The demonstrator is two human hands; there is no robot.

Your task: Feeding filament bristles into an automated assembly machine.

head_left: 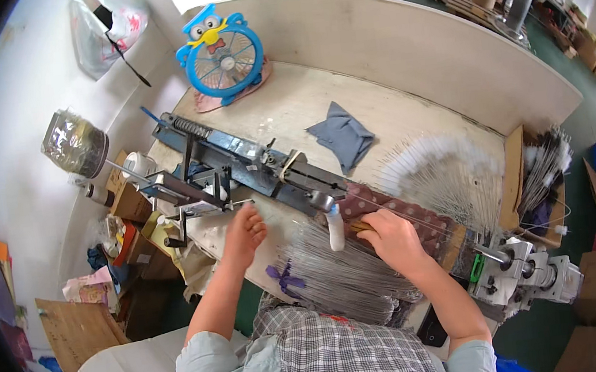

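Observation:
My left hand (245, 229) is closed, its fingers curled beside the end of a thin metal rod on the left of a long dark metal bench device (235, 153). Whether anything is inside that fist is hidden. My right hand (392, 236) is pinched around a small yellow-brown piece (361, 226), mostly covered by the fingers. It is over a maroon dotted cloth (403, 207), right of a white-wrapped handle (336, 229) on the device. In front of me lies a thick bundle of thin metal wires (348, 272), with a purple tie (286, 279) at its left.
A blue cartoon-shaped fan (225, 58) and a grey cloth (345, 136) are on the far table. More white-tipped wires (443, 169) fan out at right, near a cardboard box (518, 179) of wires. A metal machine (524, 270) stands at the right edge. A lamp (76, 145) juts in from the left.

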